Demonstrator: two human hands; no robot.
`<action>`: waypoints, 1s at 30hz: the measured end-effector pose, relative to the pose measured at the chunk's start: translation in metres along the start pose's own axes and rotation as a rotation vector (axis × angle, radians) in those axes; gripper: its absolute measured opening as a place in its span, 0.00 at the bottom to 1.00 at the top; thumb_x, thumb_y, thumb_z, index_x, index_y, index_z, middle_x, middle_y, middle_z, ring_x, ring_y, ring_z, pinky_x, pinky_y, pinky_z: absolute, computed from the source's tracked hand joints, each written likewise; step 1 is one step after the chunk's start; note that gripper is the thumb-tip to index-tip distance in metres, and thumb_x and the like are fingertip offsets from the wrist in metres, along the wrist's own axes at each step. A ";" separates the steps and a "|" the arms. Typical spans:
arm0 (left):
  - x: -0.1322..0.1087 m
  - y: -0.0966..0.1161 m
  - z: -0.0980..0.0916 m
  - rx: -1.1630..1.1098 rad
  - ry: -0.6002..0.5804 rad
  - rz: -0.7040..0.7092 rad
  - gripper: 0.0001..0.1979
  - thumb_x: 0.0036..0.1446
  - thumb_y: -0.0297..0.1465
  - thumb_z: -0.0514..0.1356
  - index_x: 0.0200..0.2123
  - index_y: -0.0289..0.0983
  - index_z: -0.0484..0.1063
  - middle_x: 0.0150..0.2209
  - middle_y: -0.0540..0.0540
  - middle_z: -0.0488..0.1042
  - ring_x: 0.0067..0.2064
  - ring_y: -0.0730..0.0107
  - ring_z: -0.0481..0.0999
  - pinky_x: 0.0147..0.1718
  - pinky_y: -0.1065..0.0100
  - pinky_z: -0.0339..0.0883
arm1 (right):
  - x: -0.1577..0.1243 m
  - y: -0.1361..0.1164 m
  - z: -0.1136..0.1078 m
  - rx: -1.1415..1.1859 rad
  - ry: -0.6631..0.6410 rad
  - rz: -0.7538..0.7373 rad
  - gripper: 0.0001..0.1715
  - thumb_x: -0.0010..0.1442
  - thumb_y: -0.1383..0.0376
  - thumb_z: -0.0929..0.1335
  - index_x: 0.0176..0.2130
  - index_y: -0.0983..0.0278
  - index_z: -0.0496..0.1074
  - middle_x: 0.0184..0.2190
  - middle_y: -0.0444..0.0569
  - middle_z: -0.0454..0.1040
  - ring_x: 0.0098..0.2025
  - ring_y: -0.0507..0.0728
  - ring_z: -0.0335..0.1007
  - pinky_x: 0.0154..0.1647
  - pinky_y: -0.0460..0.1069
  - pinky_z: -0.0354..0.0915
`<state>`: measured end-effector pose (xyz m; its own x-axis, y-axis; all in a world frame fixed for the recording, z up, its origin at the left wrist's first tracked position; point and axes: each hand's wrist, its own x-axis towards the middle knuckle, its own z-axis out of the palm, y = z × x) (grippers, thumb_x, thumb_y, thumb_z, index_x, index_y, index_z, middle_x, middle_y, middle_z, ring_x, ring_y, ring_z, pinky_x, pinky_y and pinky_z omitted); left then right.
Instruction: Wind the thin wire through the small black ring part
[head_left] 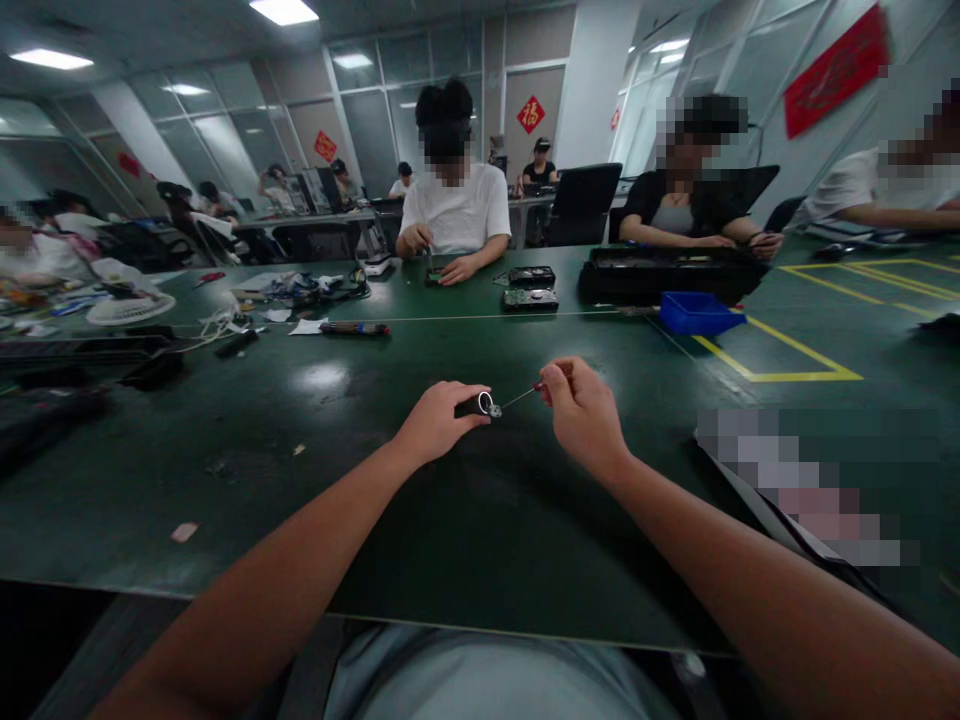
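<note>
My left hand (437, 420) is closed round a small black cylinder (470, 405) with a bright ring at its right end. At that end sits a small silvery metal piece (495, 411); whether it is fixed to the cylinder I cannot tell. My right hand (583, 408) grips a screwdriver (523, 395) by its red handle, most of which the fingers hide. The thin shaft slants down to the left, and its tip meets or nearly meets the metal piece. Both hands are just above the green table (480, 540).
Across the table a person in a white shirt (456, 215) works by two hard drives (530, 299). Right of them are a black casing (667, 275) and a blue tray (697, 313). A dark-handled tool (354, 328) and tangled cables (315, 287) lie left; a blurred-out flat item (817, 500) lies right.
</note>
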<state>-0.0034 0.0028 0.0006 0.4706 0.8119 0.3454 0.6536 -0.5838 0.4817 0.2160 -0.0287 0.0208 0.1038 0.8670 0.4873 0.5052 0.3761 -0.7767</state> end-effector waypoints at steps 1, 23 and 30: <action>0.000 0.001 0.000 -0.014 0.004 -0.021 0.19 0.58 0.34 0.67 0.53 0.41 0.75 0.50 0.45 0.78 0.51 0.59 0.74 0.52 0.58 0.64 | 0.000 0.000 0.000 -0.004 0.002 -0.003 0.13 0.68 0.57 0.60 0.36 0.60 0.68 0.27 0.46 0.73 0.30 0.56 0.69 0.33 0.52 0.60; -0.002 0.041 0.001 -0.170 -0.112 -0.118 0.12 0.62 0.40 0.59 0.43 0.38 0.72 0.40 0.45 0.75 0.41 0.62 0.74 0.41 0.62 0.66 | -0.001 -0.002 -0.003 -0.026 0.083 -0.046 0.14 0.69 0.56 0.60 0.42 0.61 0.68 0.32 0.48 0.76 0.34 0.58 0.73 0.37 0.54 0.65; 0.016 0.052 0.016 0.113 -0.321 -0.001 0.17 0.64 0.38 0.55 0.53 0.39 0.72 0.47 0.42 0.76 0.46 0.58 0.76 0.43 0.60 0.69 | -0.001 -0.003 -0.003 -0.013 0.092 -0.066 0.13 0.69 0.57 0.60 0.41 0.61 0.68 0.32 0.48 0.77 0.34 0.58 0.74 0.37 0.53 0.65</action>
<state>0.0478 -0.0142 0.0182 0.6209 0.7811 0.0658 0.7072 -0.5943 0.3830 0.2169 -0.0314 0.0234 0.1478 0.8068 0.5720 0.5248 0.4263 -0.7368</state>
